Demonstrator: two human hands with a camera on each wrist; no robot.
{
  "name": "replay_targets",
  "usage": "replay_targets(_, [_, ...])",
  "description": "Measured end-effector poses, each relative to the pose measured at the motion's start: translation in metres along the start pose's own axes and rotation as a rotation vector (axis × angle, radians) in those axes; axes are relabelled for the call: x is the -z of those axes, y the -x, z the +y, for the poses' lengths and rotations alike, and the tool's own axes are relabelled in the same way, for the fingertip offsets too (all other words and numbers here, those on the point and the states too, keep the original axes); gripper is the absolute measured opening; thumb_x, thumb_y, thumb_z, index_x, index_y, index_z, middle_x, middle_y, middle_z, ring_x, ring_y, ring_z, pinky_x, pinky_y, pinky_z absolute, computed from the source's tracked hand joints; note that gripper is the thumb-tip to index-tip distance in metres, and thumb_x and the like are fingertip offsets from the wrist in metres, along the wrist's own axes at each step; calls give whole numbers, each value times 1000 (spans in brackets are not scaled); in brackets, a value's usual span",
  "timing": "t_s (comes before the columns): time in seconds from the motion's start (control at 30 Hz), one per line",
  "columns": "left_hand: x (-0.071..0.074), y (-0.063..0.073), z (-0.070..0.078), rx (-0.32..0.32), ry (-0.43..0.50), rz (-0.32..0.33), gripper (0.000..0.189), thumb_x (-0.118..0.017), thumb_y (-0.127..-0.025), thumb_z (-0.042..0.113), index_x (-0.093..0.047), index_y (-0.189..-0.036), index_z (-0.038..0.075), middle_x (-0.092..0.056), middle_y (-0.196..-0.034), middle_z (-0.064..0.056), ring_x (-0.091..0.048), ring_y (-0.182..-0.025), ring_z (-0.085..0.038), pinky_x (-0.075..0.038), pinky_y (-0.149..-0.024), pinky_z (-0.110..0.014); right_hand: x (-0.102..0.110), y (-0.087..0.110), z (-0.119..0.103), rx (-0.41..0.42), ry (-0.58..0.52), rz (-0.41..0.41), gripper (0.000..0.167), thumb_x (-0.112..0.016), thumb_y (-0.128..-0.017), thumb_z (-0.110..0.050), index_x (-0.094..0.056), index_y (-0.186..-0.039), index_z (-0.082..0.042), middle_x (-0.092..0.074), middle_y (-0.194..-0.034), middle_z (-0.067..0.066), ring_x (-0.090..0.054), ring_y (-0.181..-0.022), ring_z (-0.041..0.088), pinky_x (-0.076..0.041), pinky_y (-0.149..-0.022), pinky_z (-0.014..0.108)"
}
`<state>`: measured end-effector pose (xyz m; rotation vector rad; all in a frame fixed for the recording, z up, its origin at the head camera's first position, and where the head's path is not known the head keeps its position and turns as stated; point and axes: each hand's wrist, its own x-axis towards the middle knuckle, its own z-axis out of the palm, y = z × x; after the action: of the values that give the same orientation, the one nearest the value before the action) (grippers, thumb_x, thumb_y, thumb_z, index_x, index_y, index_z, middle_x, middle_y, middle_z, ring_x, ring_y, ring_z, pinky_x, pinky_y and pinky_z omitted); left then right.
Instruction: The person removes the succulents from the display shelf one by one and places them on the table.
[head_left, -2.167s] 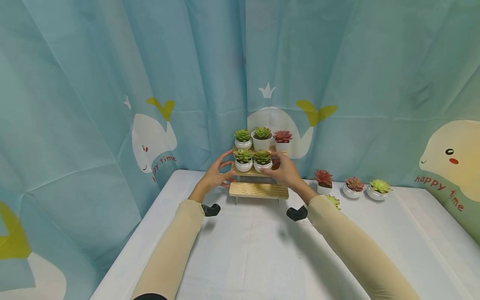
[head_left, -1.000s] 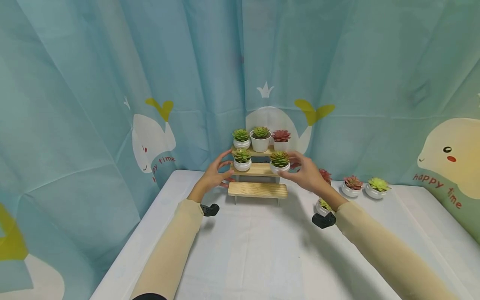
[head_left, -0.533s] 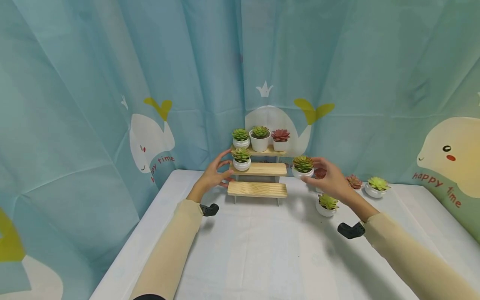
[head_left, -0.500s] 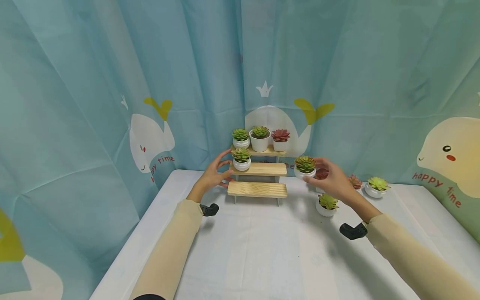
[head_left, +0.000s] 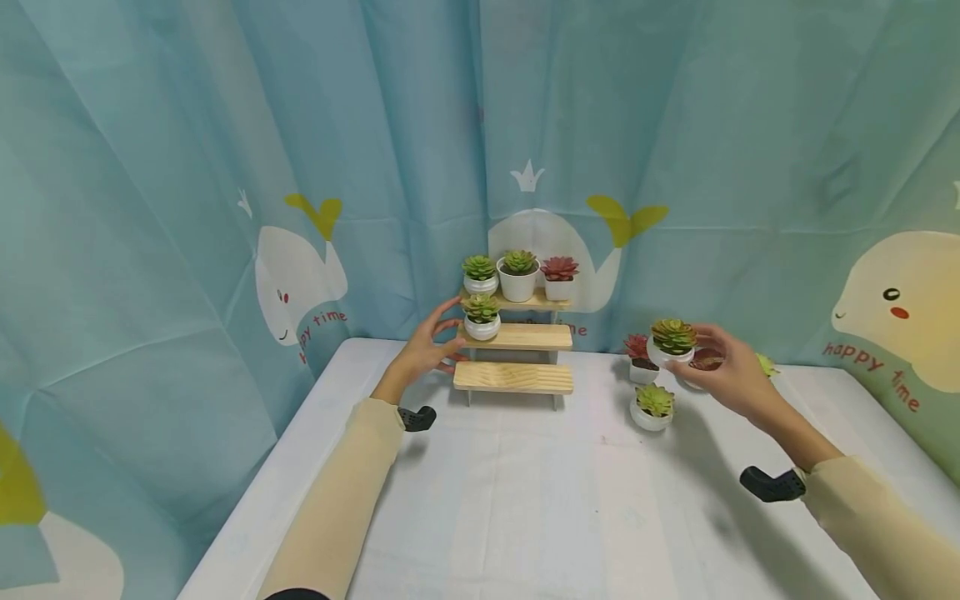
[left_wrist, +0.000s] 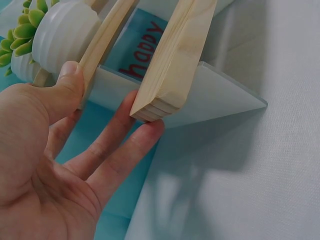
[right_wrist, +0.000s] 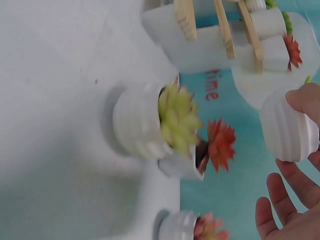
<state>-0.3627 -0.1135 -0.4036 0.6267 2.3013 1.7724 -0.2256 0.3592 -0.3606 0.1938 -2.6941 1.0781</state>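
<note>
My right hand point(head_left: 733, 377) pinches a white ribbed pot point(right_wrist: 285, 125) between thumb and fingers. It bears a green succulent with reddish tips point(head_left: 673, 335) and hangs above the right part of the table. My left hand point(head_left: 422, 352) holds the left end of a three-step wooden plant stand point(head_left: 517, 377). In the left wrist view its thumb lies on the middle plank, and two fingertips touch the end of the lowest plank point(left_wrist: 170, 75). Close to that thumb, a white-potted green succulent point(head_left: 481, 315) stands on the middle step.
On the top step stand two green succulents point(head_left: 518, 275) and a red one point(head_left: 559, 277). Right of the stand, a light green succulent point(head_left: 652, 407) and a red one point(head_left: 642, 357) sit on the white table point(head_left: 540, 500). More pots are partly hidden behind my right hand. A blue curtain point(head_left: 420, 125) hangs behind.
My right hand has taken the reddish-tipped succulent off the middle step and carried it to the right, past the stand. The left hand has stayed at the stand.
</note>
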Motion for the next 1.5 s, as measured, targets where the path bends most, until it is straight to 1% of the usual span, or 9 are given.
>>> replay_targets(0.1, [0, 0, -1, -10, 2, -2, 76, -67, -102, 25, -24, -163, 38, -32, -162, -22, -71, -104, -42, -62, -73, -52, 7, 6, 7, -11, 30, 17, 76, -77, -94, -36, -43, -149, 3, -59, -132, 29, -60, -101, 15, -50, -69, 19])
replay_targets(0.2, [0, 0, 0, -8, -1, -2, 76, -67, -102, 23, -23, -164, 38, -32, -162, -21, -68, -109, -46, -62, -74, -54, 13, 13, 14, -25, 57, 32, 77, -78, -93, -37, -43, -149, 2, -59, -132, 29, -55, -94, -2, -49, -68, 20])
replay_targets(0.37, [0, 1, 2, 2, 9, -9, 77, -63, -104, 17, -20, -165, 35, -30, -164, -19, -60, -119, -54, -60, -78, -60, 19, 23, 26, -34, 56, 52, 76, -79, -93, -34, -43, -148, 3, -57, -134, 31, -48, -92, -14, -45, -68, 13])
replay_targets(0.53, [-1, 1, 4, 10, 13, -3, 77, -64, -104, 17, -20, -165, 34, -30, -164, -20, -59, -120, -55, -59, -78, -61, 23, 32, 37, -52, 43, 58, 76, -78, -94, -34, -41, -149, 4, -55, -136, 34, -46, -94, -16, -45, -67, 11])
replay_targets(0.77, [-1, 2, 5, 13, -4, 7, 77, -65, -103, 19, -22, -165, 35, -31, -163, -19, -66, -109, -53, -60, -76, -59, 22, 42, 50, -96, 13, 62, 80, -77, -95, -35, -38, -150, 6, -54, -136, 36, -46, -94, -15, -46, -66, 12])
replay_targets(0.9, [-1, 2, 6, 20, -6, 7, 78, -66, -103, 20, -20, -165, 36, -30, -164, -19, -63, -114, -53, -59, -78, -62, 18, 47, 59, -107, 19, 65, 78, -78, -94, -35, -40, -149, 5, -54, -135, 36, -47, -92, -16, -46, -66, 11])
replay_targets(1.1, [-1, 0, 5, 45, 43, -5, 82, -66, -102, 17, -18, -166, 35, -25, -167, -19, -55, -123, -58, -55, -83, -69, 11, 53, 75, -104, 0, 83, 74, -79, -93, -30, -42, -146, 7, -54, -134, 39, -46, -90, -20, -44, -68, 8])
replay_targets(1.33, [-1, 1, 6, 32, 11, -5, 79, -65, -103, 19, -20, -165, 35, -29, -164, -19, -65, -108, -55, -58, -80, -64, 1, 60, 90, -111, 2, 80, 70, -81, -92, -27, -46, -142, 7, -56, -131, 38, -48, -89, -19, -43, -69, 9])
replay_targets(1.5, [-1, 2, 6, 20, -6, 3, 77, -65, -103, 20, -21, -165, 36, -31, -163, -19, -67, -107, -52, -59, -78, -61, -6, 61, 95, -127, 14, 62, 71, -81, -92, -28, -46, -143, 8, -57, -130, 39, -50, -87, -16, -45, -68, 9])
